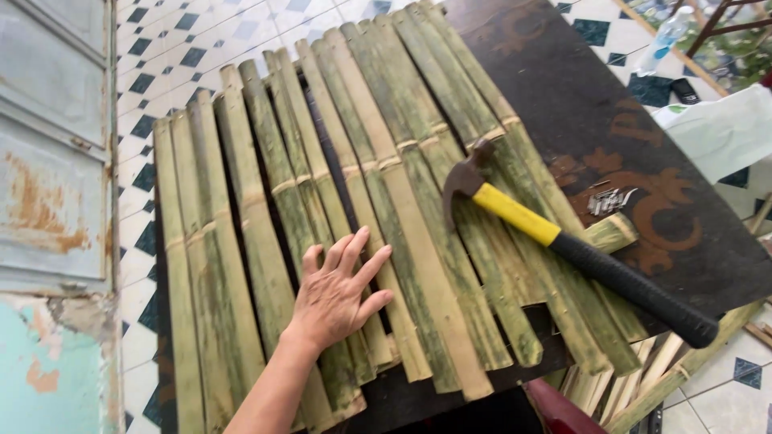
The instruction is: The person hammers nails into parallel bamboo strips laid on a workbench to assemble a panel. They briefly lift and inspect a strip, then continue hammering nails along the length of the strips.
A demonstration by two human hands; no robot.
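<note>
My left hand (334,301) lies flat, palm down with fingers spread, on several green split bamboo slats (265,209) laid side by side on a dark board (563,80). It holds nothing. To its right a claw hammer (555,237) with a yellow and black handle rests across the slats, its head pointing up and left, apart from my hand. A small pile of nails (609,201) sits on the bare board beyond the hammer. My right hand is out of view.
A rusty grey metal door (52,145) stands at the left. Around the board is a blue-and-white tiled floor (173,48). A plastic bottle (663,36), a small black object (684,91) and a white sheet (724,128) lie at the upper right. More pale slats (635,378) sit at the lower right.
</note>
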